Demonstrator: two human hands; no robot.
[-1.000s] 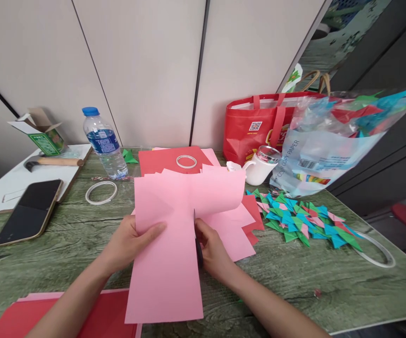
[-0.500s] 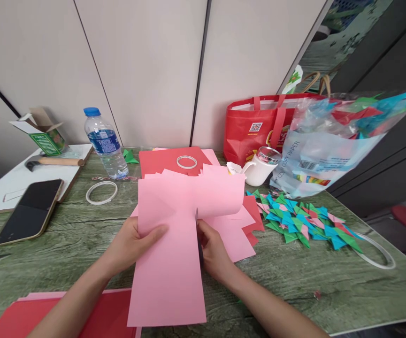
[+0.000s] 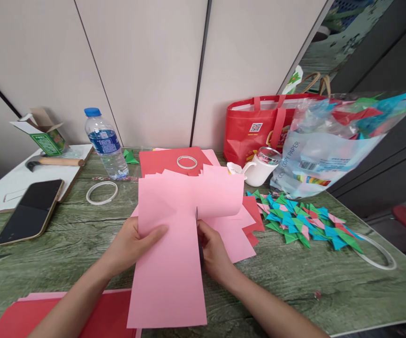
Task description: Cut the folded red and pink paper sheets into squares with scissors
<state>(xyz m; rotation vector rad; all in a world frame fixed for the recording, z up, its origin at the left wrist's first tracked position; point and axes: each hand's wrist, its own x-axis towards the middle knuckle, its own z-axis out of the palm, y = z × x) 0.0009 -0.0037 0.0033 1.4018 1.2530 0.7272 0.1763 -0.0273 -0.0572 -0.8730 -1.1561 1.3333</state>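
Tabletop (image 3: 294,281) passable right of hands (image 3: 214,249); folded pieces (image 3: 299,221) (multicoloured) block beyond.

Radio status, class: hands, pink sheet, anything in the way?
Left fingers hold pink sheet. Right fingers on scissors, mostly hidden. Sheet partly cut, right flap curled. Loose pink papers behind; nothing seen blocking.

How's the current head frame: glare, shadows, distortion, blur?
Head view: highlights on the copy paper bag and mirrored mug lid; soft shadow on the wall panel left of the red tote bag; water bottle leans outward, likely wide-angle stretch; left hand and right hand show no obvious motion blur.
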